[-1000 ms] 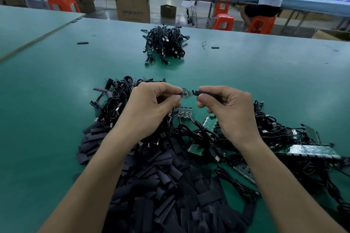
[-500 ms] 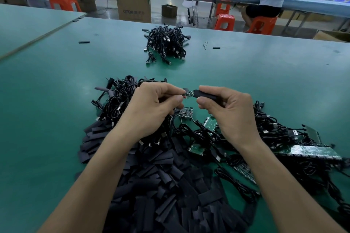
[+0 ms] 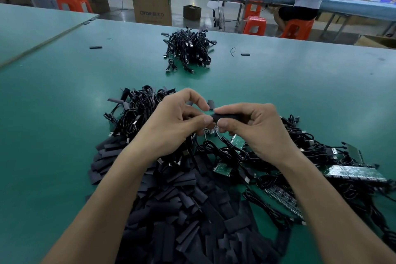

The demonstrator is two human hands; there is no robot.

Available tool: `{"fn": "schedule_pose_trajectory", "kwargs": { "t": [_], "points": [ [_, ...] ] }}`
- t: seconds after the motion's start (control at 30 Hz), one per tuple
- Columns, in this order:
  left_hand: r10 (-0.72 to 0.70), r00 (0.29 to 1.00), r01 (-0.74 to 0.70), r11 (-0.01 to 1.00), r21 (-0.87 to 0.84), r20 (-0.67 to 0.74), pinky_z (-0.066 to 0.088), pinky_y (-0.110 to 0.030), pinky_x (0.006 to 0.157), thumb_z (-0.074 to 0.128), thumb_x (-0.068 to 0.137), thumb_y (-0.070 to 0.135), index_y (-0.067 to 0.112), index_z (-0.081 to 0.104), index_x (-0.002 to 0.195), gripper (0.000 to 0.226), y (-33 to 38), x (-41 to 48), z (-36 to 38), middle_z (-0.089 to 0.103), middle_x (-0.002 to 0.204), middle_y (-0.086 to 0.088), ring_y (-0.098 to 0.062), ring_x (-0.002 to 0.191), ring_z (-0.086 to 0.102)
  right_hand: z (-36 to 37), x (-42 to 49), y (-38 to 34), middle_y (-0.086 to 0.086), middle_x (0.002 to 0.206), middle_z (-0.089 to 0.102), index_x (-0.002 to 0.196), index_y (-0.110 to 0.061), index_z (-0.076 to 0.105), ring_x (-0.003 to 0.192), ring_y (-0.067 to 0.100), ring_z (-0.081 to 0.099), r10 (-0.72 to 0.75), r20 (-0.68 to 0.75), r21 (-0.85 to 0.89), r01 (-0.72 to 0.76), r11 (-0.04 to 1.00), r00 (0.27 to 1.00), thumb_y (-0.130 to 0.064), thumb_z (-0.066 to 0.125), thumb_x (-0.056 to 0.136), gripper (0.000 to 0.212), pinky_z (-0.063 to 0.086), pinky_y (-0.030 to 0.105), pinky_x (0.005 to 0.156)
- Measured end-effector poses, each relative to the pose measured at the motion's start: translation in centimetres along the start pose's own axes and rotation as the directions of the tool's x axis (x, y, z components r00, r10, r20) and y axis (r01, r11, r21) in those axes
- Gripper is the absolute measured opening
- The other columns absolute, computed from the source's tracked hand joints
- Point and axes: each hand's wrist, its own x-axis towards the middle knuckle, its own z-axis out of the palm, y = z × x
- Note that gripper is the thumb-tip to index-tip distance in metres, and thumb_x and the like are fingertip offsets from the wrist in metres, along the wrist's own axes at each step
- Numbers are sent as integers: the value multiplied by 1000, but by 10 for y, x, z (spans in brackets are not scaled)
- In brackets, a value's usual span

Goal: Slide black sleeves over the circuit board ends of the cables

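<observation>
Head view: above the green table (image 3: pixel 64 113), my right hand (image 3: pixel 257 133) clamps thumb and forefinger on the black sleeve (image 3: pixel 225 117). My left hand (image 3: pixel 171 126) pinches the cable (image 3: pixel 192 114), board end hidden. The sleeve seems light and squashy, so I grip its sides gently.

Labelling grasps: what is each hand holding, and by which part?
Both hold one black sleeve. The left hand pinches its left end; the right hand pinches it just beside that, between thumb and forefinger. The board end is hidden.
</observation>
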Motion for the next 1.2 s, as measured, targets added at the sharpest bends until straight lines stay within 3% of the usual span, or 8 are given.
{"fn": "schedule_pose_trajectory", "kwargs": {
  "t": [0.23,0.53,0.7,0.97,1.2],
  "points": [
    [-6,990,21,994,108,-137,58,-33,65,81,84,29,19,65,81,19,1,-2,4,74,67,1,-17,62,72,2,-2,4,8,79,76,93,-15,76,65,14,71,3,-132,-21,-6,1000,991,1,75,83,19,53,18,61],
    [-3,989,20,993,114,-149,56,-21,61,77,87,27,20,75,79,12,-2,0,6,74,68,6,-9,59,71,4,-4,5,0,76,76,95,-15,76,64,12,70,6,-157,33,-1,999,988,2,76,81,22,53,18,61],
    [11,991,2,995,97,-136,58,-23,62,77,87,24,16,75,79,12,-3,0,6,74,68,3,-11,59,71,4,-4,5,-8,75,75,100,-16,74,65,7,70,-6,-135,5,7,1000,991,2,75,83,25,53,16,64],
    [-3,995,7,999,33,-103,59,-27,64,79,85,20,14,76,79,9,-2,0,8,75,69,-1,-13,60,71,-1,-4,6,8,77,75,93,-17,76,66,15,71,-15,-129,1,15,1000,992,1,74,84,20,54,19,62],
    [-3,995,7,999,37,-99,56,-23,60,78,86,20,17,76,78,9,-4,0,6,75,67,-1,-12,59,71,6,-6,11,7,77,76,96,-15,76,66,16,70,6,-151,91,7,996,989,2,73,84,21,53,20,60]
  ]
}}
